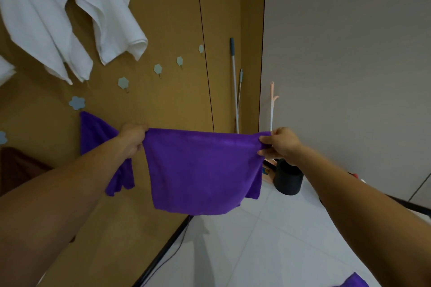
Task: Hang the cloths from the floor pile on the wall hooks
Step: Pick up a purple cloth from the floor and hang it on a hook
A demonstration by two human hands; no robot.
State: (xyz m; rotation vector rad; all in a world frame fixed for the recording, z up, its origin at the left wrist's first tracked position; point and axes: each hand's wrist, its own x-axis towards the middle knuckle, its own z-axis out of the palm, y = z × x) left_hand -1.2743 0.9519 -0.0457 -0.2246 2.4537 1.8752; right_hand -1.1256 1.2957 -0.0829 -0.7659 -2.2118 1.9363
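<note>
Left hand [131,138], right hand [283,143] hold purple cloth [203,170] | black bin [289,179]: contents hidden

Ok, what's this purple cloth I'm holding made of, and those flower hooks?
The purple cloth: probably microfibre or terry; matte, fuzzy nap, hangs limp from the left hand and right hand. The flower hooks: likely smooth pale-blue plastic plates with small metallic-looking prongs, too small to confirm.

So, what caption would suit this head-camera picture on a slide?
Left hand and right hand hold a purple fleecy cloth spread before pale-blue flower-shaped wall hooks.
</note>
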